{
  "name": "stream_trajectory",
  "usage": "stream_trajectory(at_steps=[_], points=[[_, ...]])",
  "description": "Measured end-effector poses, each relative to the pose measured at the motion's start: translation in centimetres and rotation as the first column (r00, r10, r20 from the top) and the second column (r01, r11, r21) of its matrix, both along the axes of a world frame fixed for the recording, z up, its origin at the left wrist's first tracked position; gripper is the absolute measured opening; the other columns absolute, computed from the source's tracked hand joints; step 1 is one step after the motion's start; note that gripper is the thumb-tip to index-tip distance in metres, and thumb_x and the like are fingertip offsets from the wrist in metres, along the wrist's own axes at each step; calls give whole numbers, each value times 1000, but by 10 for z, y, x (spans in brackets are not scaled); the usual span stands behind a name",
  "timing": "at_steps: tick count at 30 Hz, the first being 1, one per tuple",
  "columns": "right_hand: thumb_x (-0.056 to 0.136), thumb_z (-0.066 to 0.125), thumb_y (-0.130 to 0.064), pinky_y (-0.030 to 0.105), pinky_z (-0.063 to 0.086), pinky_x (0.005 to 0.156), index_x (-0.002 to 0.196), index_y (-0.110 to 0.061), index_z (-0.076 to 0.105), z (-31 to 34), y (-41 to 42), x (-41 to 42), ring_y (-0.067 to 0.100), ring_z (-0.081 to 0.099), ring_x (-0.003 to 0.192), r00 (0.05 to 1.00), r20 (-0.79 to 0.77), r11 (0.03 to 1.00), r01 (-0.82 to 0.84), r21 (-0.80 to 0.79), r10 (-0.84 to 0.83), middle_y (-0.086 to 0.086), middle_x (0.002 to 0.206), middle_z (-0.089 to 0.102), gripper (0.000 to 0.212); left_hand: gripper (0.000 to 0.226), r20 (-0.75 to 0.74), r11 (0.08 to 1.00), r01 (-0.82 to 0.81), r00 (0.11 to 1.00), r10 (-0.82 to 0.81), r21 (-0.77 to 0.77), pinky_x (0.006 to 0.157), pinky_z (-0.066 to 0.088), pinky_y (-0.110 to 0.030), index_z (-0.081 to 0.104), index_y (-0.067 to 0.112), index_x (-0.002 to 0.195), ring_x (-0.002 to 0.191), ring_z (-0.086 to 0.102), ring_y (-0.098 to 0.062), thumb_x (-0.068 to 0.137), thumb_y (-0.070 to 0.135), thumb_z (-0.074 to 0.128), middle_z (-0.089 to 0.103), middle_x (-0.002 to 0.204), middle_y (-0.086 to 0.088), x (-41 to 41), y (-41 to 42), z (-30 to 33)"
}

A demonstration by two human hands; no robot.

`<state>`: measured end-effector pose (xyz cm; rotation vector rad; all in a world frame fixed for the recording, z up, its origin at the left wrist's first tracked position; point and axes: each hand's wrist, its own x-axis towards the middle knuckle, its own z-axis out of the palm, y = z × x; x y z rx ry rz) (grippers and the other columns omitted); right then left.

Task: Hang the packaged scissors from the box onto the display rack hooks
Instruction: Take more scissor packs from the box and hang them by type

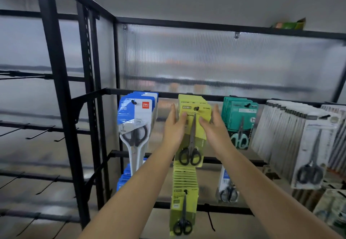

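A row of yellow-green scissors packs point(194, 126) hangs on a hook point(196, 108) of the black display rack point(138, 93). My left hand point(175, 126) lies against the left edge of the front pack, fingers straight and pointing up. My right hand point(213, 126) lies against its right edge, fingers also straight. The front pack's hole sits on the hook. The box is not in view.
Blue and white packs point(135, 118) hang to the left, teal packs point(240, 122) and grey-white packs point(310, 145) to the right. A second yellow row point(184, 201) hangs below. Bare hooks point(37, 133) stick out of the left rack section.
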<state>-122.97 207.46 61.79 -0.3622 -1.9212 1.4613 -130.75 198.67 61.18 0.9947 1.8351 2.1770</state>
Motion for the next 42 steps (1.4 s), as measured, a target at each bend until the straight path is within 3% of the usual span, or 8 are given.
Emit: stream_trajectory(at_steps=[9, 15, 20, 23, 29, 33, 38, 42], points=[[90, 54, -4, 35, 35, 105, 148, -35, -3, -6, -7, 11, 6, 45, 120, 996, 85, 990, -4, 139, -7, -11, 143, 40, 87, 58, -142, 988, -32, 990, 10, -154, 100, 46, -37, 29, 21, 146, 117, 55, -15, 95, -1, 43, 59, 126, 0, 3, -3, -5], [86, 51, 4, 23, 37, 103, 121, -37, 43, -50, -38, 33, -4, 42, 115, 963, -163, 919, 256, 300, -214, -17, 119, 45, 54, 48, -184, 937, -172, 976, 120, -303, 93, 37, -22, 43, 17, 139, 116, 49, -13, 92, 12, 54, 51, 133, 2, 14, -50, -43], [85, 53, 9, 5, 43, 83, 102, -27, 59, -58, -70, 15, -11, 52, 95, 991, -122, 922, 88, 377, -45, -15, 104, 55, 39, 32, -124, 911, -401, 903, 411, 94, 66, 40, -3, 57, 23, 108, 77, 55, 0, 88, -2, 54, 61, 90, 10, 9, -104, -50], [92, 53, -10, 7, 43, 76, 114, -28, 57, -39, -90, -11, -5, 52, 97, 996, -89, 970, 26, 243, -4, -12, 110, 56, 28, 28, 41, 835, -441, 890, 454, 328, 67, 42, -5, 53, 29, 102, 77, 55, 10, 92, 3, 51, 56, 93, 13, -11, -127, -32], [95, 23, -58, 41, 29, 112, 141, -24, 37, 18, -107, -66, 24, 39, 132, 968, 158, 970, -169, -178, 197, 4, 144, 42, 59, 48, 317, 994, -78, 947, 50, 76, 89, 46, -31, 52, 28, 129, 104, 59, -14, 97, 56, 31, 58, 125, 2, -59, -128, 14], [95, 19, -57, 35, 42, 101, 134, -18, 46, 20, -111, -79, 25, 54, 117, 961, 91, 932, -225, -284, 260, 9, 130, 57, 62, 43, 219, 999, 15, 975, -25, 44, 106, 34, -38, 53, 40, 119, 109, 53, -10, 95, 60, 24, 50, 140, 0, -69, -135, 11], [97, 40, -42, 29, 38, 94, 106, -32, 57, -54, -115, -67, 13, 53, 109, 998, -40, 961, 43, -274, -56, -16, 99, 59, 22, 61, 348, 998, -55, 935, 67, -44, 115, 15, -44, 28, 29, 147, 143, 23, -19, 95, 60, 25, 28, 155, 0, -85, -147, -55], [97, 45, -23, 35, 43, 88, 109, -14, 57, -125, -119, -74, 24, 55, 101, 975, 145, 886, 212, -412, -166, 15, 117, 60, 18, 62, 554, 977, -58, 816, 163, -203, 96, 38, -36, 34, 22, 145, 127, 43, -21, 95, 58, 33, 38, 149, -6, -86, -150, -112]])
